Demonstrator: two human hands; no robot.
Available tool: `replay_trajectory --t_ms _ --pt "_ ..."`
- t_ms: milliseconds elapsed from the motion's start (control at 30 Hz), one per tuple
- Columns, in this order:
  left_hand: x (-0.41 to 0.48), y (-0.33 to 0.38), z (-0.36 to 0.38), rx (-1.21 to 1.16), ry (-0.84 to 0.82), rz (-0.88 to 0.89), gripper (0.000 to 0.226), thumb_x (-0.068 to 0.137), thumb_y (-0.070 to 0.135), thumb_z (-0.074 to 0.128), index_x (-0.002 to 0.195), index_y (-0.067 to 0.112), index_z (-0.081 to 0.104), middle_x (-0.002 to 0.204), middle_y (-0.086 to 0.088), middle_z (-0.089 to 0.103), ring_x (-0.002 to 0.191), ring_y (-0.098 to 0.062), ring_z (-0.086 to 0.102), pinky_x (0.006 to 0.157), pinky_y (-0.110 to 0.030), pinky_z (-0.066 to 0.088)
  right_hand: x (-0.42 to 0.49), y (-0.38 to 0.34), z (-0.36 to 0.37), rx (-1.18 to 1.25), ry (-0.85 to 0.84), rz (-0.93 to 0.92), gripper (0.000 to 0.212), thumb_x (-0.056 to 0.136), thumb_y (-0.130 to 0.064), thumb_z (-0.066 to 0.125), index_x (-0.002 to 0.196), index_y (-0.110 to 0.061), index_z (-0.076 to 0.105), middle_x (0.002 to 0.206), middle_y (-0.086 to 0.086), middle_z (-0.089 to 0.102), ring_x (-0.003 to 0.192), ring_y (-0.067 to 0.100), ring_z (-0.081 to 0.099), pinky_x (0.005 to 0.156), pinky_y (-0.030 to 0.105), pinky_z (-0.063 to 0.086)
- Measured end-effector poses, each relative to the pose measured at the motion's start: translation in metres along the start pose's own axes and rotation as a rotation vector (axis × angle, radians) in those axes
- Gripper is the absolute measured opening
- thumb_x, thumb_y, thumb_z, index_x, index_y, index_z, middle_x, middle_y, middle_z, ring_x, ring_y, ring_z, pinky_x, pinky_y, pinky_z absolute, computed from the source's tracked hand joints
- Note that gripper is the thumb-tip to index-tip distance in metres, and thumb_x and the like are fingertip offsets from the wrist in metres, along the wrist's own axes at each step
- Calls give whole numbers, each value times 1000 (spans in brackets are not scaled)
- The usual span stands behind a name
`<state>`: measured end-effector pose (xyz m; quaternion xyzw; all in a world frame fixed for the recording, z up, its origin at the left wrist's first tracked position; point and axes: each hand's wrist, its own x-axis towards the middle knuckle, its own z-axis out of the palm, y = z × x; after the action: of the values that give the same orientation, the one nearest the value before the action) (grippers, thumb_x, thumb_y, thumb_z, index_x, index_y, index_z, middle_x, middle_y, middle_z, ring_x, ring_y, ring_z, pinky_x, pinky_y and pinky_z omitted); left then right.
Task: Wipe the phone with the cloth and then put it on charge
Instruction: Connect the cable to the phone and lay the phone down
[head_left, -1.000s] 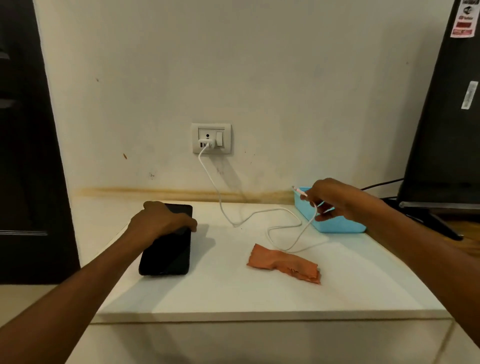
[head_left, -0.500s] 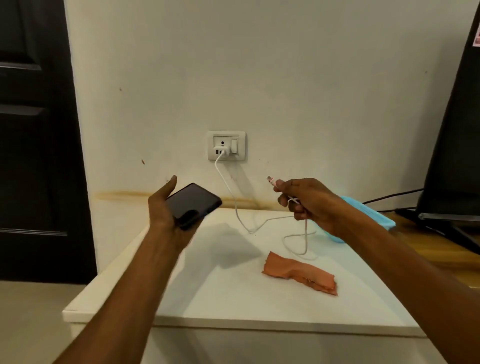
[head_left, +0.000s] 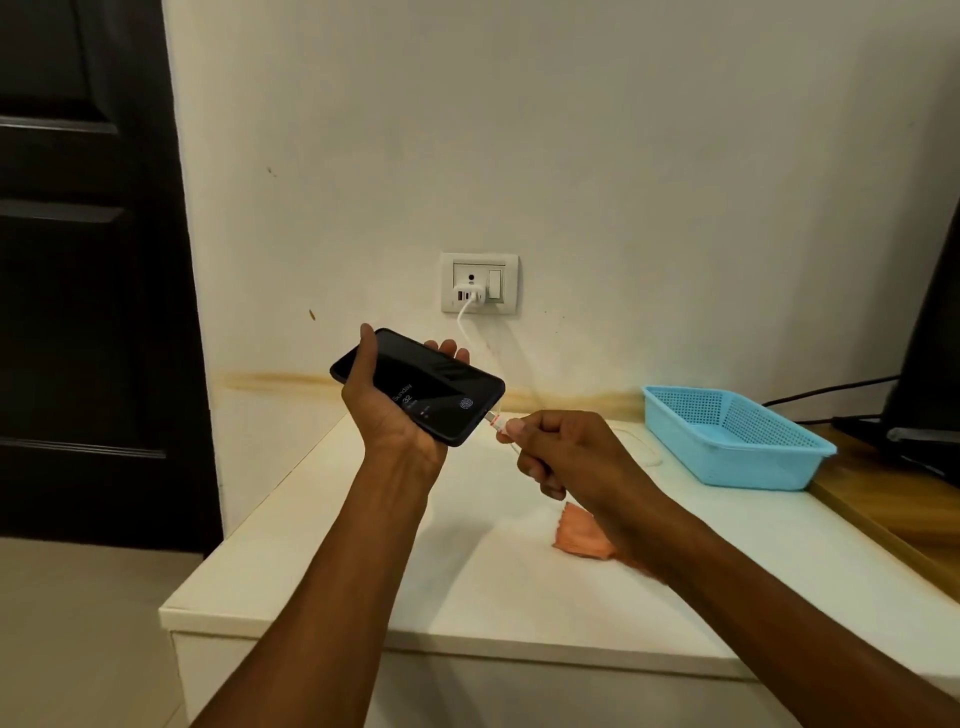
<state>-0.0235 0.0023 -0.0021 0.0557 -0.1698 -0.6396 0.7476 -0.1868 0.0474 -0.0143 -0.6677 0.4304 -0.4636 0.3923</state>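
My left hand (head_left: 397, 415) grips the black phone (head_left: 421, 384) above the white table, screen up and lit, showing a day, a time and a fingerprint icon. My right hand (head_left: 561, 449) pinches the plug of the white charging cable (head_left: 496, 422), whose tip is at the phone's bottom edge. The cable runs up to a white charger (head_left: 469, 293) in the wall socket (head_left: 479, 283). The orange cloth (head_left: 579, 535) lies crumpled on the table, partly hidden by my right forearm.
A light blue plastic basket (head_left: 732, 436) stands at the back right of the white table (head_left: 467, 587). Right of it are a wooden surface (head_left: 893, 514) and a dark screen with black cables. A dark door (head_left: 88, 270) is at the left.
My left hand lifted the phone off the table and turned its bottom end to the right. My right hand brought the cable plug to the phone's port. The screen lit up.
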Motion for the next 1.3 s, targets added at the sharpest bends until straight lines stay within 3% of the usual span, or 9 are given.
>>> replay_trajectory --t_ms 300,733,800,933,1133,1300 --pt "9 -4 -9 -17 -19 -15 56 74 50 73 107 6 61 90 -15 63 85 -36 66 89 -50 54 3 5 6 7 7 32 25 93 -32 60 88 -11 74 50 -1 51 43 9 37 47 22 31" --pt "12 -10 -13 18 -68 -19 66 68 52 77 114 8 59 88 -13 65 78 -30 67 80 -46 55 4 3 5 -23 38 64 24 92 -30 62 88 -9 74 45 -2 52 38 6 40 44 20 34" --pt "13 -12 -12 62 -85 -15 65 68 56 77 108 6 63 86 -12 66 77 -29 67 80 -44 56 5 4 7 -50 64 71 23 90 -30 63 84 -11 74 45 -3 54 37 4 41 44 19 35" --pt "12 -14 -7 90 -165 -20 54 68 61 74 75 8 76 76 -10 67 69 -26 65 79 -41 56 10 5 10 -111 93 81 21 89 -31 64 75 -17 72 49 -2 56 41 6 43 44 19 36" --pt "10 -11 -3 160 -246 -74 83 56 78 68 97 6 68 79 -11 64 69 -25 63 74 -40 56 10 7 19 -233 -32 93 27 96 -45 47 83 -25 60 59 -5 51 49 6 44 47 17 37" --pt "10 -7 -5 172 -285 -94 105 53 91 54 108 2 64 79 -13 61 71 -25 60 76 -39 54 10 5 17 -414 -89 25 48 95 -57 35 68 -25 60 53 -8 49 50 4 44 53 19 33"
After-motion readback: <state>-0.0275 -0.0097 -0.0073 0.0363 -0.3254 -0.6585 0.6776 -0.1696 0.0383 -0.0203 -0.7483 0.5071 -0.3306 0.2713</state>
